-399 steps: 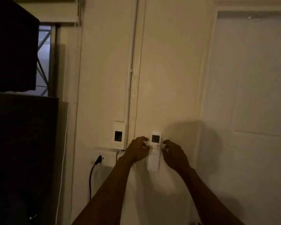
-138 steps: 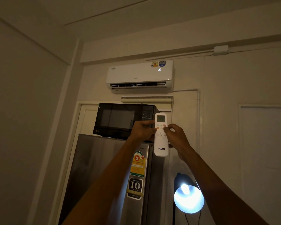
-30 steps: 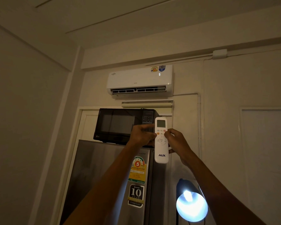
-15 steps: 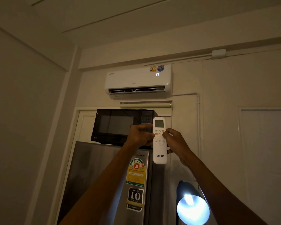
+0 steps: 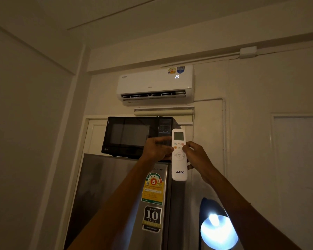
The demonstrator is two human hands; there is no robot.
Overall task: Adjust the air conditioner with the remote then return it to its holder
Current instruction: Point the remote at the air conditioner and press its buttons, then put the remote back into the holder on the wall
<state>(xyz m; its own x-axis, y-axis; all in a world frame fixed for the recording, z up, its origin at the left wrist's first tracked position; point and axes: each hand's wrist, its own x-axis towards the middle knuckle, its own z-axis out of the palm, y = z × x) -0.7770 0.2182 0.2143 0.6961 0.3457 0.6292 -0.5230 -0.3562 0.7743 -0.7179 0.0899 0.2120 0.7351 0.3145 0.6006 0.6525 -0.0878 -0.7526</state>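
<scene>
I see the fridge (image 5: pixel 116 195) filling the lower middle, with the microwave (image 5: pixel 137 137) on top and the AC (image 5: pixel 154 84) on the wall above, its panel reading 25. A lit lamp (image 5: pixel 218 230) glares at lower right.

I am holding the remote (image 5: pixel 179 154) up in front of the microwave's right edge, below the AC. My left hand (image 5: pixel 156 148) wraps its left edge, fingers closed round the body. My right hand (image 5: pixel 193 154) pinches the right edge, thumb curled onto the small buttons under the screen.

I judge this to be the adjusting step. To do it well I would keep the left grip firm so the body does not rock, press one button at a time with the thumb, and check the AC's panel after each press.

The remote's long axis runs near vertical, screen end up toward the AC, logo end down, face toward me. The holder is not in view.
</scene>
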